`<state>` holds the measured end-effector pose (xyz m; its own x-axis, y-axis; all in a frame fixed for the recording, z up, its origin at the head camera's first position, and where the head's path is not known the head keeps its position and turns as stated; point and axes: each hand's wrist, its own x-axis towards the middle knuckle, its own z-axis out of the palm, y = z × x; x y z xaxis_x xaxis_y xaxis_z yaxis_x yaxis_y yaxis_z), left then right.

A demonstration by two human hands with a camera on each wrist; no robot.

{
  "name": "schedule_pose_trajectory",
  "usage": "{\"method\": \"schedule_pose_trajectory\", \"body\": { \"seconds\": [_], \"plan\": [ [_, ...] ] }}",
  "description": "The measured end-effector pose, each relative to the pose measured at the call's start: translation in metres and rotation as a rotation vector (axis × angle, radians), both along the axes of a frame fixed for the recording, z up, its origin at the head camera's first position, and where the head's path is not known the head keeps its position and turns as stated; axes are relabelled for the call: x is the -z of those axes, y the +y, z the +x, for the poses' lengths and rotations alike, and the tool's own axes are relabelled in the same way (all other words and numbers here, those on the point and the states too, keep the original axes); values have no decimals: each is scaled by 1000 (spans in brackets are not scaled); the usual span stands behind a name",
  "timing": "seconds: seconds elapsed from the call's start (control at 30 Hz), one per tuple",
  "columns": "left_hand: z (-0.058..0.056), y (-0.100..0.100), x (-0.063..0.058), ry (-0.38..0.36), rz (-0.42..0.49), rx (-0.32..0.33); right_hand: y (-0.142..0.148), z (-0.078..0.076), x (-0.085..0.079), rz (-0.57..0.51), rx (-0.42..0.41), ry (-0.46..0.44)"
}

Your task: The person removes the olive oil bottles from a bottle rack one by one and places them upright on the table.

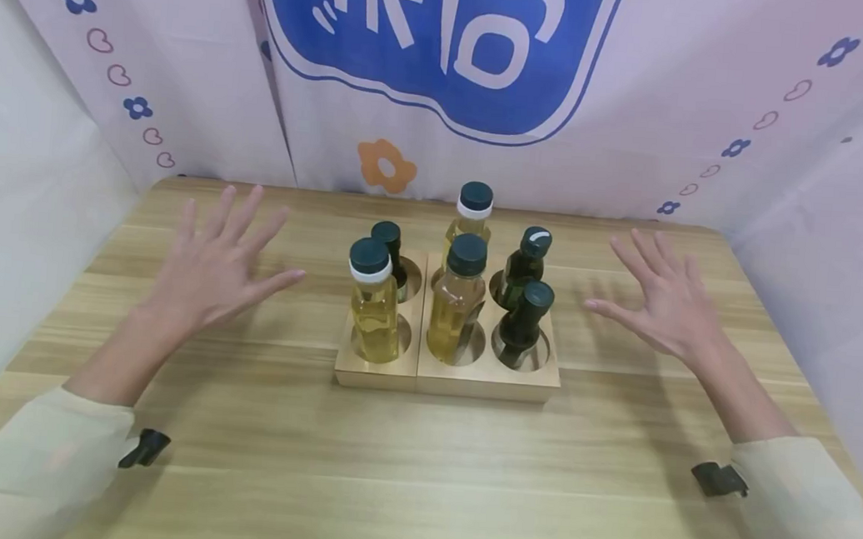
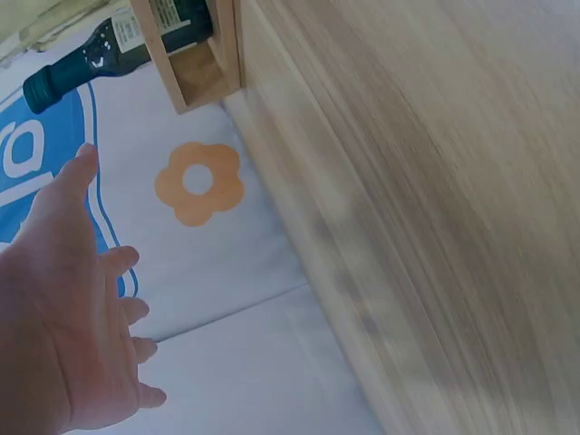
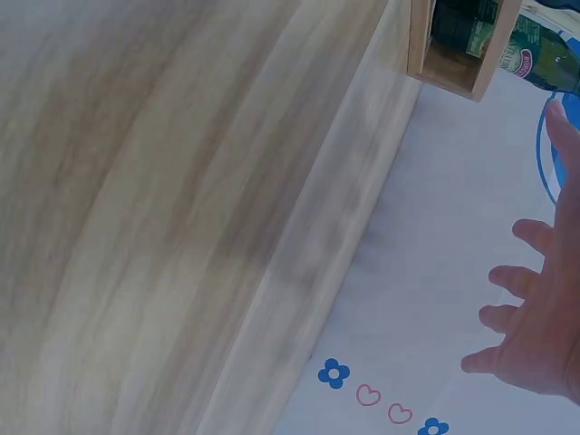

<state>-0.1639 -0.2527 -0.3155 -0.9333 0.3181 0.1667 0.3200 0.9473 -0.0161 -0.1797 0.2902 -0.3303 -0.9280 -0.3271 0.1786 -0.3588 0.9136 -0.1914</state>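
The left hand point(image 1: 216, 279) and right hand point(image 1: 665, 307) are both spread, fingers and thumbs apart, holding nothing. They are raised off the table point(image 1: 417, 477) on either side of a wooden holder point(image 1: 483, 387), apart from it, with both thumbs pointing inward. Pale sleeves point(image 1: 43, 451) cover the forearms, with a small black device point(image 1: 144, 450) at each cuff.

The holder stands between the hands with 6 capped bottles in it, in 2 rows of 3. In front are 2 clear bottles point(image 1: 377, 324) of yellow liquid and, at the right, a dark bottle point(image 1: 524, 322); behind are 1 more clear bottle point(image 1: 472, 220) in the middle and 2 dark bottles point(image 1: 525, 268) at the sides.

Only the head view shows all 6 bottles, the round holes and the seam splitting the holder's top. The left wrist view adds the holder's open side and a pale label on a dark bottle; the right wrist view adds a green label with a red badge, its print too small to read.

Each wrist view cuts off its hand and the holder. In the head view, the front row hides the lower parts of the rear bottles. Beyond, the top edge crops the blue panel on the cloth point(image 1: 320, 145).
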Motion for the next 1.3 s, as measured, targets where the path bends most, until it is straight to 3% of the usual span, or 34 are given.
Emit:
{"method": "schedule_pose_trajectory", "body": {
  "seconds": [0.17, 0.3, 0.47, 0.57, 0.8, 0.97, 1.3],
  "plan": [
    [4, 8, -2, -19, 21, 64, -2, 3, -3, -40, -18, -15],
    [8, 16, -4, -86, 67, 117, -5, 4, -8, -95, -28, -21],
    [13, 26, -4, -185, 130, 139, -9, 8, -15, -135, -33, -25],
    [15, 30, -4, -203, 156, 147, -11, 10, -17, -148, -40, -29],
    [13, 32, -3, -175, 176, 169, -14, 14, -15, -197, -53, -87],
    [14, 34, -9, -144, 248, 185, -18, 20, -11, -287, -84, -145],
    [19, 40, -23, -61, 396, 170, -27, 34, 7, -430, -189, -168]
  ]
}}
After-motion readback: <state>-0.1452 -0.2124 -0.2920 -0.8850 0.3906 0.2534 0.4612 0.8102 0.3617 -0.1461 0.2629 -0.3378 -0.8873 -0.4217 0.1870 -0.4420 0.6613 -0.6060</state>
